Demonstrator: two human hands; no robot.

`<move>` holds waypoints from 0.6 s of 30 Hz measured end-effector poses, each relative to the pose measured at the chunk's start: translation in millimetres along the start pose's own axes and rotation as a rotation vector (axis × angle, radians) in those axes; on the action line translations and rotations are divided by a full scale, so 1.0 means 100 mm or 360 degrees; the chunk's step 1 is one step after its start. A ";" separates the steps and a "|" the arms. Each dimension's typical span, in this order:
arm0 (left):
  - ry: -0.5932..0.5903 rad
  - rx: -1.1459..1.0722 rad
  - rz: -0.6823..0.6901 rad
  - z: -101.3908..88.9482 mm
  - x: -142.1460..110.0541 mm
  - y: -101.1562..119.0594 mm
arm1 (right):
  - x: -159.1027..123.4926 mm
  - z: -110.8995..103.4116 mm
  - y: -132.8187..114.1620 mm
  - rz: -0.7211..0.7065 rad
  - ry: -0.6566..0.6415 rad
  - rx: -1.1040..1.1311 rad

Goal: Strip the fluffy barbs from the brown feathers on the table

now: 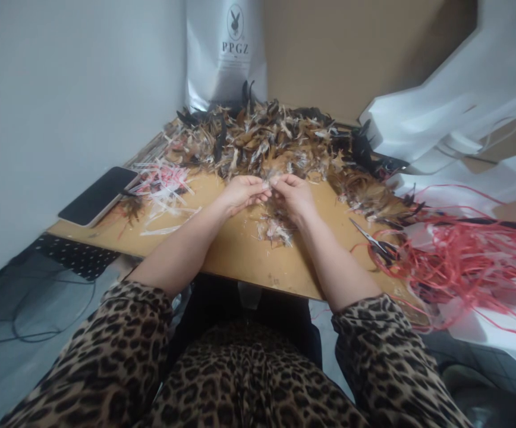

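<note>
My left hand [247,193] and my right hand [294,196] meet over the middle of the table, fingertips almost touching. Both are closed in a pinch on a small wispy feather [268,175], which blends with the heap behind it. Just beyond my fingers spreads a large heap of brown, black and pale feathers [258,134]. Below my right hand lies a small pile of feather bits and whitish scraps [274,230], partly covered by that hand.
A phone [98,195] lies at the table's left edge, beside pink and white strips [162,181]. Scissors [376,242] rest at the right, near tangled red cord [467,261]. A white bag [226,71] stands behind the heap; a white machine [458,77] is at right.
</note>
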State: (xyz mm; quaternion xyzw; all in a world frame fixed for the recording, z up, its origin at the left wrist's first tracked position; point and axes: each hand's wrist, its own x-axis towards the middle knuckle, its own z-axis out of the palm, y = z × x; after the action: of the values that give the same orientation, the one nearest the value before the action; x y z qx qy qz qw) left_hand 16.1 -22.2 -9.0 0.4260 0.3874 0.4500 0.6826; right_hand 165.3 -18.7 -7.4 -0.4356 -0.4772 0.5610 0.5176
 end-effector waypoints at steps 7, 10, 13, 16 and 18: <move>0.0032 0.0003 0.0025 -0.03 0.02 -0.02 | 0.04 -0.04 0.01 0.0041 -0.0017 0.0004; 0.0036 0.0046 0.0055 -0.03 0.03 -0.03 | 0.03 -0.03 0.01 -0.0008 -0.0022 -0.0021; 0.0029 0.0150 0.0087 -0.02 0.03 -0.04 | 0.01 0.00 0.01 -0.0066 -0.0002 -0.0011; 0.0034 0.0178 0.0114 0.00 0.03 -0.04 | 0.00 0.02 0.02 -0.0074 0.0035 0.0010; 0.0050 0.0162 0.0106 0.02 0.02 -0.03 | 0.01 0.03 0.04 -0.0059 0.0049 0.0029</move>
State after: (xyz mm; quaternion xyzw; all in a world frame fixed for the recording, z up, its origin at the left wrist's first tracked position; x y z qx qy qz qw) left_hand 19.1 -21.1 -11.6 0.4658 0.4060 0.4588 0.6385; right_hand 161.5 -18.4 -10.7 -0.4306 -0.4720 0.5488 0.5391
